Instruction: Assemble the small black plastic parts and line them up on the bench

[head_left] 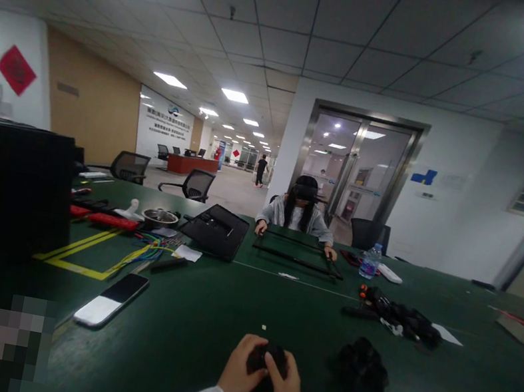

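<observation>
Your left hand (241,369) and right hand (284,389) are curled nearly closed around a small black object (269,359), its type unclear, above the green table (201,310). Left of that object lies a smartphone (112,300); beyond it, a person (300,213) sits before glass doors (356,165).

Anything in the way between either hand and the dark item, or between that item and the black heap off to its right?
Nothing visible: left hand and right hand both touch the dark item. Toward the black heap, only the right hand intervenes.
</observation>
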The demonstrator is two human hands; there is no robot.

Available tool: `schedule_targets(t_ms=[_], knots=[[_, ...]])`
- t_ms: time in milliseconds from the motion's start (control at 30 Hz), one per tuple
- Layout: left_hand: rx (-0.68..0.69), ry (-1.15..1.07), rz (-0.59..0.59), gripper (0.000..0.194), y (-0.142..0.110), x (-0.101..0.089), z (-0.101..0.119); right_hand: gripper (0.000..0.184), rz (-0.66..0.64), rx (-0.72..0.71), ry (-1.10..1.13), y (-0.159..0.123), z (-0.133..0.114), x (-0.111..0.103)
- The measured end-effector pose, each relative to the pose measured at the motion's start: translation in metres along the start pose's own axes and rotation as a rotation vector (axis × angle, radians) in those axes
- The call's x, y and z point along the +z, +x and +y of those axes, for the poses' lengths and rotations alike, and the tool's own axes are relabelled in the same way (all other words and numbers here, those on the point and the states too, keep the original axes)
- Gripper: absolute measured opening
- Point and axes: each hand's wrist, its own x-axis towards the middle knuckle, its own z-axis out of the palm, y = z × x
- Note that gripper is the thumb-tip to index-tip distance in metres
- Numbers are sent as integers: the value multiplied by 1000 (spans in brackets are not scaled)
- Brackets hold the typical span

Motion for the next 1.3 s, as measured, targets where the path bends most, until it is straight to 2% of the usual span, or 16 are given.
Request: schedule_targets(t_ms=[100,200,367,467,533,800,1167,1300], knots=[[-21,53,68,38,3,-6,-2,33,-28,9,48,2,0,12],[-97,-5,104,39,3,-9,-6,32,-75,50,80,5,1,17],[-157,-167,92,41,1,-11,-13,29,-95,83,111,8,6,13],[-196,-244,62,38,1,-12,-15,39,-56,109,158,9,6,11],[-200,-264,59,34,1,-13,-15,45,-74,128,154,9,3,10],[-258,-250,84,32,4,-15,-12,35,-150,105,60,4,-14,10],[-352,-141,77,39,2,-11,-17,34,-293,41,36,5,-6,7],[-327,-140,27,38,0,-12,-13,35,-266,63,91,6,-5,7]])
